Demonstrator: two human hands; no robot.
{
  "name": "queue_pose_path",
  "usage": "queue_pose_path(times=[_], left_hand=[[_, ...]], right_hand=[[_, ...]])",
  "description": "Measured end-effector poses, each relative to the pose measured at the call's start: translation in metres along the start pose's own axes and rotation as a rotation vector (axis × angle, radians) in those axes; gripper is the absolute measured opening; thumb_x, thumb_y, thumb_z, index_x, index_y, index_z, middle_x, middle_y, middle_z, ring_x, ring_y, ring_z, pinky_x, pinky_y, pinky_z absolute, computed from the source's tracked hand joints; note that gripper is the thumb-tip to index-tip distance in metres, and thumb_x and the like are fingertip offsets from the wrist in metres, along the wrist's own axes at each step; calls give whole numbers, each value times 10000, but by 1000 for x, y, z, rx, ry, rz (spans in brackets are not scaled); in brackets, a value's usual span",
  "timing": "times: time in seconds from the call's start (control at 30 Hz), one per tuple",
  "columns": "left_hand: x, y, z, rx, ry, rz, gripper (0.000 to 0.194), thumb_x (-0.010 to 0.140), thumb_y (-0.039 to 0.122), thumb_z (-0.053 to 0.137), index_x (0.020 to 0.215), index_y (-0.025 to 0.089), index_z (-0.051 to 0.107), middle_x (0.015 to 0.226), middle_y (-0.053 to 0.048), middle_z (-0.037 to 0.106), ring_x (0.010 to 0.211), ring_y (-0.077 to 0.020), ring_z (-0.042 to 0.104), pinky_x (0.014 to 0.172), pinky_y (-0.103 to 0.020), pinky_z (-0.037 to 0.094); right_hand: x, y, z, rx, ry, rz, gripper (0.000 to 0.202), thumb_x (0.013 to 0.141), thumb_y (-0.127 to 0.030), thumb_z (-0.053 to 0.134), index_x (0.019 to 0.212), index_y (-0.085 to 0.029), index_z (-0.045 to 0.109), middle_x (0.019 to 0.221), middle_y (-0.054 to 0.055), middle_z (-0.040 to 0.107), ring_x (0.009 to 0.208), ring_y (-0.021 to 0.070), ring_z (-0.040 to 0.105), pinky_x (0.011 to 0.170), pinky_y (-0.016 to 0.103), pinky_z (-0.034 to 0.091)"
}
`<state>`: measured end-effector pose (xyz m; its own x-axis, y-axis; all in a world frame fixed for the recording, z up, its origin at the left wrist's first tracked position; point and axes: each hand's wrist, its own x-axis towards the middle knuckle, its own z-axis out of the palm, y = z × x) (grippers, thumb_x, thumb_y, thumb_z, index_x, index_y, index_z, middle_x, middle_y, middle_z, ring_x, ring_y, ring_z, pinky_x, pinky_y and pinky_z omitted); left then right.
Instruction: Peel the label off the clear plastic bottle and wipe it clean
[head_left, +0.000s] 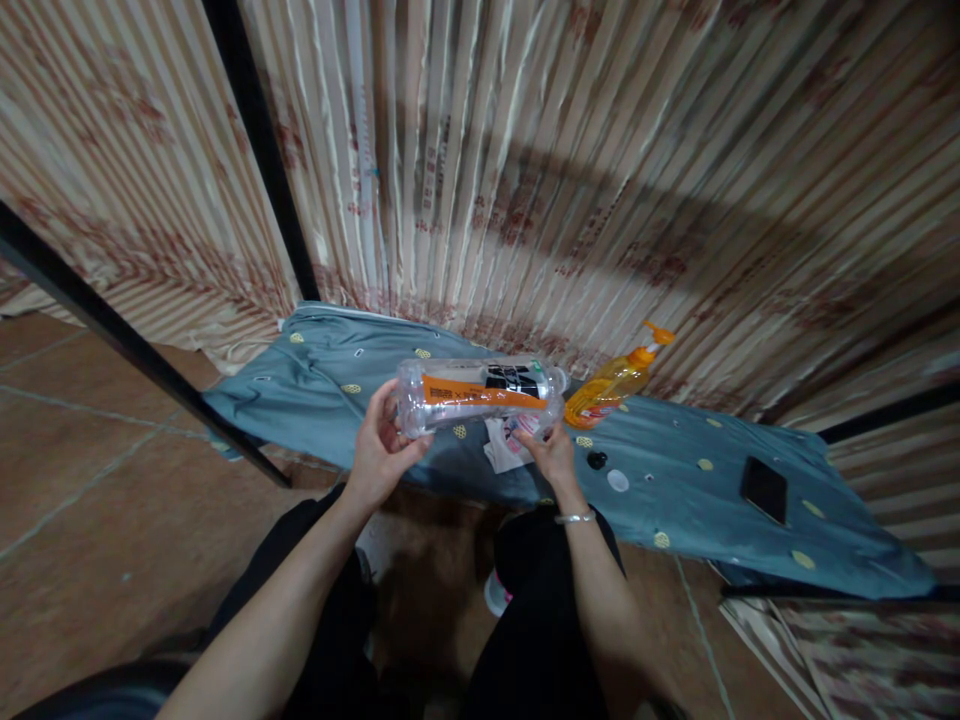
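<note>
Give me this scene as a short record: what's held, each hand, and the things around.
held: clear bottle, on its side, with an orange label
left hand: at the base end
right hand: near the neck end
on the patterned cloth: orange pump bottle, small black item, white disc, dark phone
backdrop: pleated curtain

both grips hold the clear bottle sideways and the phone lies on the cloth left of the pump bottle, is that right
Not quite: the phone lies to the right of the pump bottle, not the left, as the head view shows. It does lie on the cloth, and the left grip and right grip do hold the clear bottle sideways.
</note>
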<state>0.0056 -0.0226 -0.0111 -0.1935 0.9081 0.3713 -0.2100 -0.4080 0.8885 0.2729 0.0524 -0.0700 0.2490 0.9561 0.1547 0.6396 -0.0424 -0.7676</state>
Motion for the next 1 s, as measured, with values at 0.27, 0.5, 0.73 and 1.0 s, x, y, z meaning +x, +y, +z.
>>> queue_pose_path(times=[0.27,0.5,0.73,1.0], left_hand=[[1,-2,0,17,-1,29,747,628,358,857,1260,256,472,1235,-90,586,958,-216,667,703,-267,589],[1,-2,-1,14,8,25,754,617,328,865,1259,254,477,1222,-92,593,971,-226,663,692,-269,588],[1,-2,0,-16,-1,13,773,597,316,878,1255,251,478,1229,-96,590,913,-203,670,642,-238,576],[0,1,1,-47,0,-2,757,593,271,878,1237,257,480,1202,-83,592,856,-177,673,608,-218,565]], right_hand=[[0,3,1,6,1,-25,549,589,-592,700,936,-182,587,875,93,709,788,265,649,690,347,469],[1,5,2,-3,22,-21,531,577,-604,704,887,-189,588,835,86,705,773,279,655,673,356,469],[0,2,0,-11,21,-15,551,567,-590,715,910,-179,586,845,96,705,779,276,650,686,354,469],[0,1,0,29,15,-15,524,571,-569,736,897,-183,598,855,98,720,775,271,662,677,350,485]])
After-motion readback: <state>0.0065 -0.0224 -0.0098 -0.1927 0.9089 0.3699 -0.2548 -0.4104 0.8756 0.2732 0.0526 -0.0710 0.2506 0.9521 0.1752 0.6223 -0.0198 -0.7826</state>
